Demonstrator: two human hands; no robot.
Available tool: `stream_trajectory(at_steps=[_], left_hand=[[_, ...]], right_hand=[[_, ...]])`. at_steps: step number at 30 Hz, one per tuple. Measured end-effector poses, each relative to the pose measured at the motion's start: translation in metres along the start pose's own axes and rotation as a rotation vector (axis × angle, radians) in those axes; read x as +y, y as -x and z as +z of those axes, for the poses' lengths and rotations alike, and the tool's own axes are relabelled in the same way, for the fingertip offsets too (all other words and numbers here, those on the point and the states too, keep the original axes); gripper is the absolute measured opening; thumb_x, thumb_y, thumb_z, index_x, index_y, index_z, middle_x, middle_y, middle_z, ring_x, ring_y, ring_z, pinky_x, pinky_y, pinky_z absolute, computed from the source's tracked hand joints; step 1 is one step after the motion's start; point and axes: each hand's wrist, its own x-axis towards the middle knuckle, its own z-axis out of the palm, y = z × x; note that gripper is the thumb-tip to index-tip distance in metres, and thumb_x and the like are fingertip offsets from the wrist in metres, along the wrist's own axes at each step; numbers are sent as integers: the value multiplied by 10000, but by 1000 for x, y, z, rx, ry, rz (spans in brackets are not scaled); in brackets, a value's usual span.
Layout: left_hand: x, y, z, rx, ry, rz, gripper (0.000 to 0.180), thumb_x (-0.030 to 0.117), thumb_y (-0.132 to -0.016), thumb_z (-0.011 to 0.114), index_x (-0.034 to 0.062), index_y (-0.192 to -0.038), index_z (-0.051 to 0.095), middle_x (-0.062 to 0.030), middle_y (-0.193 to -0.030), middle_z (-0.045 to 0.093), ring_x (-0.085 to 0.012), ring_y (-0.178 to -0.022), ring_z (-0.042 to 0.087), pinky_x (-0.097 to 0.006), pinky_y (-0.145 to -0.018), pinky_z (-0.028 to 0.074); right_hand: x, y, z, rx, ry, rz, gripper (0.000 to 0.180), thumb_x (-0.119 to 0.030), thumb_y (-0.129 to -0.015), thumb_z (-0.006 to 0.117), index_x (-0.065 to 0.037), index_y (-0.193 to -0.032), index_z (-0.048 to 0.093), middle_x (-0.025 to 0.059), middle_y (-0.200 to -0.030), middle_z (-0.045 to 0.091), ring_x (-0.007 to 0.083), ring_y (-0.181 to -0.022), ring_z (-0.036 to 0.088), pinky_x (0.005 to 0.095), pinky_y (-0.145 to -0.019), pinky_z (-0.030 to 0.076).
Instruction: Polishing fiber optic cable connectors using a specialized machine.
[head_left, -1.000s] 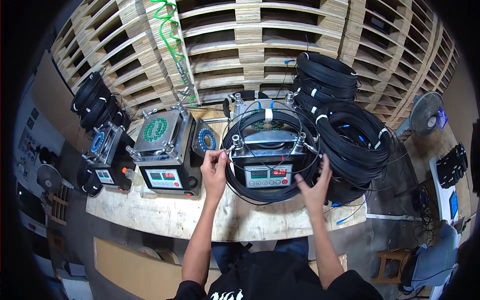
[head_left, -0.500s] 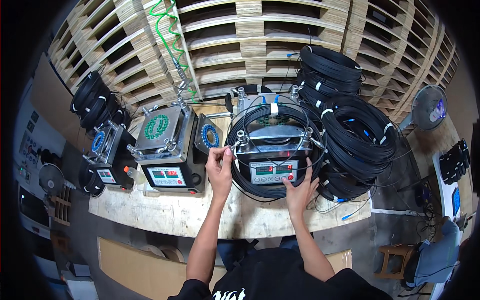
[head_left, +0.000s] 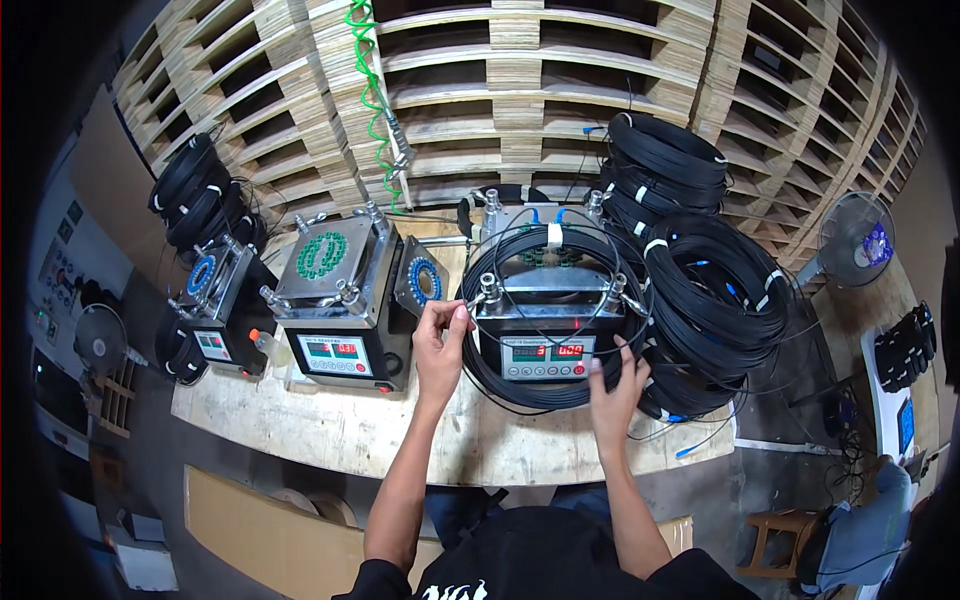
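A black cable coil (head_left: 540,398) with a white tie hangs around the front of a polishing machine (head_left: 545,285), which has metal corner posts and a lit panel (head_left: 548,358). My left hand (head_left: 440,345) is closed, thumb against fingers, beside the machine's left front clamp lever; whether the pinch holds the lever or a thin cable is hidden. My right hand (head_left: 618,392) is open at the panel's lower right, fingers apart over the coil's edge, thumb just off the buttons. Blue-ended cables lead into the machine's far side.
To the left stand a second machine (head_left: 325,310) with a green ring on top and a smaller one (head_left: 212,300). Black cable coils (head_left: 715,285) pile up at right. Wooden pallets (head_left: 580,65) rise behind the table (head_left: 300,420). A fan (head_left: 855,240) stands far right.
My right thumb has come off the panel's buttons, and that hand has drawn slightly right and down. The panel's red readout has changed. My left hand keeps its pinch by the lever.
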Motion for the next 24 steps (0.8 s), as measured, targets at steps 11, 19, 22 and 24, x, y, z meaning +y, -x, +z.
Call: stream_trajectory(at_steps=[11, 19, 22, 24], left_hand=[[23, -11, -8, -147, -345, -20, 178, 120, -971, 681, -33, -963, 590, -46, -713, 603, -73, -656, 519, -255, -609, 431], [18, -20, -12, -210, -320, 1, 172, 120, -955, 694, -29, -949, 608, -50, -802, 657, -94, -690, 531, -267, -669, 452], [8, -40, -31, -250, -186, -20, 214, 215, -980, 680, 18, -917, 628, 22, -778, 551, -61, -747, 480, -232, -707, 394], [17, -63, -25, -189, -137, -191, 249, 289, -1019, 627, 54, -938, 638, 29, -794, 555, -52, -743, 496, -217, -670, 381]], right_hand=[[-27, -94, -48, -121, -193, -227, 243, -110, -889, 760, 19, -1005, 590, 75, -846, 526, 179, -729, 478, 316, -648, 400], [-7, -118, -62, -346, -304, -132, 274, -103, -865, 785, 16, -831, 541, 6, -681, 505, 92, -618, 398, 287, -551, 313], [-25, -151, -93, -683, -236, -120, 119, -48, -912, 706, 25, -992, 656, 8, -748, 605, 56, -649, 536, 235, -573, 435], [-26, -187, -106, -870, -306, -75, 200, -16, -969, 602, 13, -1164, 636, 49, -852, 630, 94, -705, 624, 257, -651, 545]])
